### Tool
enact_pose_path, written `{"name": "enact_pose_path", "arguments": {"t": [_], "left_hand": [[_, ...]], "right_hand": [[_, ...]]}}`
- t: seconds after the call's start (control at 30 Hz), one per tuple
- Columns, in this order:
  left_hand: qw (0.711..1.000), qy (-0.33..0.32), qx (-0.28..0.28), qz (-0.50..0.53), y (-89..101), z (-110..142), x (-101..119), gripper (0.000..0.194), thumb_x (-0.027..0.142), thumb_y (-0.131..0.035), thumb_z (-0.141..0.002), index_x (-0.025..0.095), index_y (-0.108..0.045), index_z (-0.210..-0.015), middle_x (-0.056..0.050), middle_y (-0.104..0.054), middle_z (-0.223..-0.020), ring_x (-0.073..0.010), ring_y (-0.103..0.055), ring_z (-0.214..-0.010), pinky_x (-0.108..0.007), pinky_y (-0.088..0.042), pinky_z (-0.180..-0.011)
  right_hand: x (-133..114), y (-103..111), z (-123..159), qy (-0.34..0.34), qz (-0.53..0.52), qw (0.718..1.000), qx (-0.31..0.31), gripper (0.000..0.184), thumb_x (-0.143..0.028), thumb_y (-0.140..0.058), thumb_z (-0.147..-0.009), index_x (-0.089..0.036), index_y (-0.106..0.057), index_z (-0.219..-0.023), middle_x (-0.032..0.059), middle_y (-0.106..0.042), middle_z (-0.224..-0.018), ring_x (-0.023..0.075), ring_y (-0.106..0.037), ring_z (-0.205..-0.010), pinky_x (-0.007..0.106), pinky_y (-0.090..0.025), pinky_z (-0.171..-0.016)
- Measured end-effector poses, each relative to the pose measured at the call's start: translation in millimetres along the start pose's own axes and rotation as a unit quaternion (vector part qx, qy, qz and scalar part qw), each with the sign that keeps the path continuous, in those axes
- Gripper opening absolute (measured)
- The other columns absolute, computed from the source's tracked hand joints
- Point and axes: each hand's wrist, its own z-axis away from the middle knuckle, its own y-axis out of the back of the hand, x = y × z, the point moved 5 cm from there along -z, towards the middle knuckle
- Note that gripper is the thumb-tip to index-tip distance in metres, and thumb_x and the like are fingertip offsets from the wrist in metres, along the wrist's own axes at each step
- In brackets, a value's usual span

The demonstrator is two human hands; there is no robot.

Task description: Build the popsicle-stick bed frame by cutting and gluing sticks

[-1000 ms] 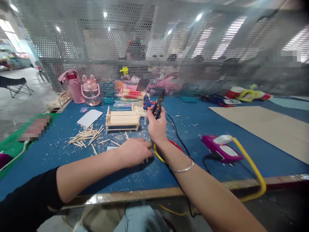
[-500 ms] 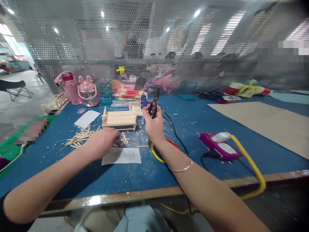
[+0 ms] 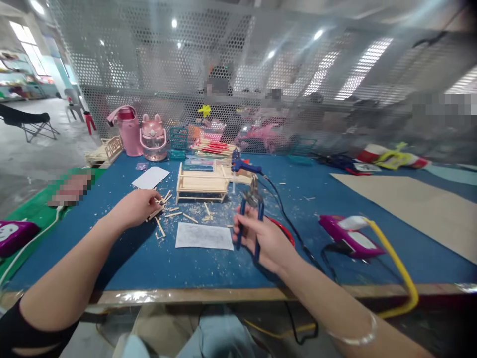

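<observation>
My left hand (image 3: pixel 134 210) is over the pile of short wooden sticks (image 3: pixel 161 223), its fingers curled round some of them; the palm hides part of the pile. In my right hand (image 3: pixel 270 241) is a pair of pliers (image 3: pixel 260 219) with blue handles, jaws pointing up and handles spread. Between the hands lies a white paper sheet (image 3: pixel 204 235) with faint marks. Behind it stands a small rack-like frame of wooden sticks (image 3: pixel 202 185). A blue glue gun (image 3: pixel 246 166) rests beyond the pliers, its nozzle beside another wooden piece (image 3: pixel 223 166).
A pink bottle (image 3: pixel 130 132) and a pink-lidded clear jug (image 3: pixel 154 140) stand at the back left, near bundled sticks (image 3: pixel 214 146). At right are a purple device (image 3: pixel 350 237) with a yellow cable and brown paper (image 3: pixel 410 204). A perforated metal screen (image 3: pixel 156 64) rises behind the table.
My left hand has moved left from beside the white sheet to the stick pile. My right hand has lowered the pliers toward me, their handles now spread wider. The view has shifted slightly.
</observation>
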Motion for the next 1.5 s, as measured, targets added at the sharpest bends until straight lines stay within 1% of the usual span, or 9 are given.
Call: {"name": "enact_pose_path", "arguments": {"t": [0.23,0.4,0.53,0.63,0.77,0.9,1.07,1.3,1.5], "left_hand": [[0.997,0.029,-0.048,-0.053,-6.5,-1,-10,0.021,0.032,-0.050,-0.073,0.022,-0.063,-0.086,-0.004,-0.068,-0.085,-0.0172,-0.060,-0.077,-0.022,-0.038,-0.060],[0.998,0.030,0.007,-0.057,-10.7,-9,-14,0.026,0.029,-0.040,-0.079,0.022,-0.063,-0.091,-0.006,-0.066,-0.092,-0.0189,-0.060,-0.084,-0.025,-0.042,-0.070],[0.994,-0.020,0.089,-0.061,-13.2,-20,-14,0.036,0.026,-0.036,-0.082,0.020,-0.059,-0.109,-0.012,-0.058,-0.109,-0.0232,-0.054,-0.100,-0.033,-0.041,-0.084],[0.996,-0.057,0.062,-0.024,-16.9,-26,-14,0.034,0.025,-0.036,-0.082,0.018,-0.064,-0.101,-0.011,-0.061,-0.103,-0.0210,-0.055,-0.094,-0.032,-0.041,-0.085],[0.993,-0.064,0.062,0.077,-6.2,-22,-17,0.032,0.029,-0.040,-0.080,0.016,-0.064,-0.097,-0.008,-0.064,-0.098,-0.0166,-0.058,-0.087,-0.025,-0.043,-0.079],[0.994,0.009,0.103,0.026,8.4,-15,-28,0.035,0.032,-0.040,-0.080,0.016,-0.062,-0.101,-0.009,-0.065,-0.097,-0.0182,-0.058,-0.084,-0.026,-0.043,-0.075],[0.998,0.053,0.001,-0.031,-0.9,-11,-28,0.029,0.035,-0.047,-0.074,0.019,-0.064,-0.090,-0.006,-0.067,-0.082,-0.0187,-0.060,-0.075,-0.024,-0.041,-0.061],[0.997,0.033,0.039,-0.051,-4.3,-14,-20,0.026,0.026,-0.041,-0.076,0.019,-0.065,-0.083,-0.007,-0.067,-0.090,-0.0194,-0.061,-0.083,-0.024,-0.042,-0.070],[0.987,0.126,0.043,-0.088,-4.5,-8,-39,0.045,0.050,-0.038,-0.076,0.017,-0.061,-0.096,-0.014,-0.067,-0.089,-0.0255,-0.063,-0.080,-0.029,-0.043,-0.063]], "right_hand": [[10,43,-6,0.012,-0.010,1.000,-0.016,0.028,-0.028,-0.069,-0.063,-0.021,-0.050,-0.082,-0.0042,-0.050,-0.061,0.0097,-0.047,-0.055,0.023,-0.044,-0.049],[-11,34,-19,0.005,0.086,0.995,-0.044,0.028,-0.035,-0.067,-0.064,-0.020,-0.050,-0.080,-0.0041,-0.049,-0.061,0.0099,-0.047,-0.053,0.024,-0.041,-0.048],[-48,0,-44,0.166,0.225,0.959,-0.048,0.027,-0.033,-0.065,-0.064,-0.020,-0.051,-0.083,-0.0045,-0.050,-0.061,0.0104,-0.047,-0.050,0.025,-0.038,-0.049],[-66,-14,-66,0.303,0.254,0.918,0.004,0.027,-0.031,-0.062,-0.064,-0.020,-0.050,-0.085,-0.0042,-0.052,-0.067,0.0101,-0.046,-0.053,0.026,-0.039,-0.054],[-58,-5,-78,0.360,0.247,0.898,0.061,0.026,-0.030,-0.058,-0.067,-0.020,-0.048,-0.089,-0.0032,-0.052,-0.071,0.0113,-0.049,-0.057,0.028,-0.041,-0.060],[-52,8,-65,0.406,0.299,0.854,0.127,0.024,-0.026,-0.058,-0.068,-0.020,-0.051,-0.090,-0.0008,-0.054,-0.078,0.0131,-0.051,-0.068,0.029,-0.041,-0.070],[-54,8,-64,0.379,0.339,0.850,0.138,0.027,-0.023,-0.056,-0.066,-0.019,-0.051,-0.093,-0.0025,-0.051,-0.070,0.0128,-0.049,-0.062,0.029,-0.041,-0.067],[-45,-8,-69,0.383,0.389,0.836,0.051,0.027,-0.019,-0.049,-0.069,-0.018,-0.051,-0.096,0.0020,-0.058,-0.083,0.0152,-0.053,-0.072,0.030,-0.042,-0.073],[-41,-13,-75,0.416,0.420,0.803,0.078,0.028,-0.022,-0.049,-0.071,-0.017,-0.050,-0.098,0.0082,-0.056,-0.100,0.0201,-0.052,-0.092,0.034,-0.039,-0.083]]}}
